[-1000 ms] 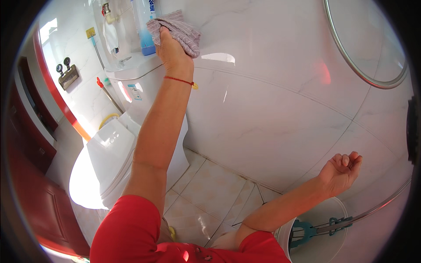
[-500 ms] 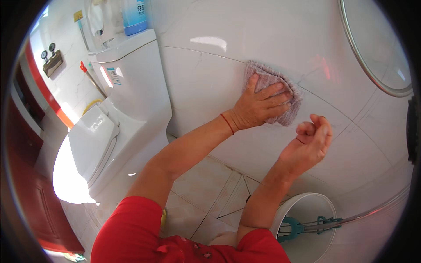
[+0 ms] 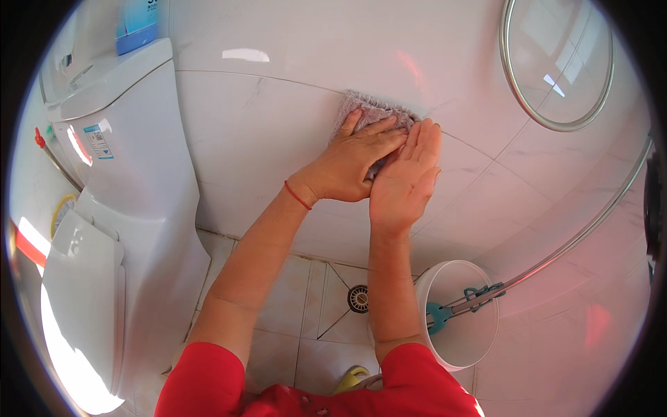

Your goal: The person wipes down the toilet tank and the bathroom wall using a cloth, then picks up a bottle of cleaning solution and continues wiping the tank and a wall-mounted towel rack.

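From the wearer's head, one fisheye view looks forward and down (straight edges bow outward), close over red sleeves [image 3: 205, 379], facing tiled wall [image 3: 271, 139] and floor [image 3: 283, 306].

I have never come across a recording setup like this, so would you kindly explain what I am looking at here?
There is no machine here: these are a person's bare hands, seen from a wide fisheye camera worn on the head, looking down. That lens makes straight edges bend. The left hand lies spread over a greyish cloth against the tiled wall. The right hand is beside it, palm toward the camera; whether it touches the cloth is hard to tell. At left, a blue bottle stands on the tank of a white toilet. At right is a white bucket with a teal fitting in it.
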A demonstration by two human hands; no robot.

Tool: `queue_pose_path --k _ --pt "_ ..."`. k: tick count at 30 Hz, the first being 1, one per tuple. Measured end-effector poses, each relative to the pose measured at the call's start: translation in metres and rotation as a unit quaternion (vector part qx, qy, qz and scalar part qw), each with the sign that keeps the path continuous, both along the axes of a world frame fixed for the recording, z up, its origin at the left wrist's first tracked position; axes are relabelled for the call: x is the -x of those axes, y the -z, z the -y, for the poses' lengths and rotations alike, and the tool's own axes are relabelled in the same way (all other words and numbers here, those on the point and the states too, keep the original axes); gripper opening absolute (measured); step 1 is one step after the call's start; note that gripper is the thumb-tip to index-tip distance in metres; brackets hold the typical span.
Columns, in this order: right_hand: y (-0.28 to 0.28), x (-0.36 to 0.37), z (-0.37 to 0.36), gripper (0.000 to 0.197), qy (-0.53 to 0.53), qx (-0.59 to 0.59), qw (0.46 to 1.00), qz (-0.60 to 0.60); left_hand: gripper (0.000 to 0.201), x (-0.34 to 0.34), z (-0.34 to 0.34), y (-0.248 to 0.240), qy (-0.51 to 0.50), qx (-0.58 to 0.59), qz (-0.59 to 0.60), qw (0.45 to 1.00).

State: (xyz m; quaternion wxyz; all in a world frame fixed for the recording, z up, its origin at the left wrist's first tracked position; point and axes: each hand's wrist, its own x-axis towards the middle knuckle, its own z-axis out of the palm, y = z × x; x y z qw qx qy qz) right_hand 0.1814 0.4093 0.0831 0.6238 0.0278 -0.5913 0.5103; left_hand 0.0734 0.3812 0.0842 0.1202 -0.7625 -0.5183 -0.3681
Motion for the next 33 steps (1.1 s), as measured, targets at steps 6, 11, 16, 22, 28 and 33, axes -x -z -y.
queue_pose_path --k 6,11,16,22,28,33 --pt "0.037 0.039 -0.020 0.075 -0.027 -0.067 0.996 -0.043 0.079 0.033 0.017 -0.002 0.353 -0.018 0.488 0.798" --pt "0.055 0.066 -0.029 0.063 0.423 -0.360 0.810 0.190 0.064 0.036 0.023 0.015 0.254 -0.126 0.461 0.841" --pt "0.059 0.050 -0.063 0.040 0.507 -0.461 0.706 0.180 0.052 0.036 0.033 0.038 -0.115 -0.290 0.290 0.905" --pt "-0.010 -0.039 -0.125 0.045 0.499 -0.567 0.628 0.187 0.059 0.086 -0.004 0.116 -0.447 -0.286 -0.015 0.847" --pt "-0.071 -0.154 -0.208 0.057 0.710 -0.279 0.629 0.149 0.061 0.083 -0.018 0.122 -0.443 -0.322 -0.024 0.837" --pt "-0.079 -0.125 -0.186 0.058 0.705 -0.120 0.687 0.132 0.061 0.082 -0.023 0.122 -0.439 -0.334 -0.026 0.833"
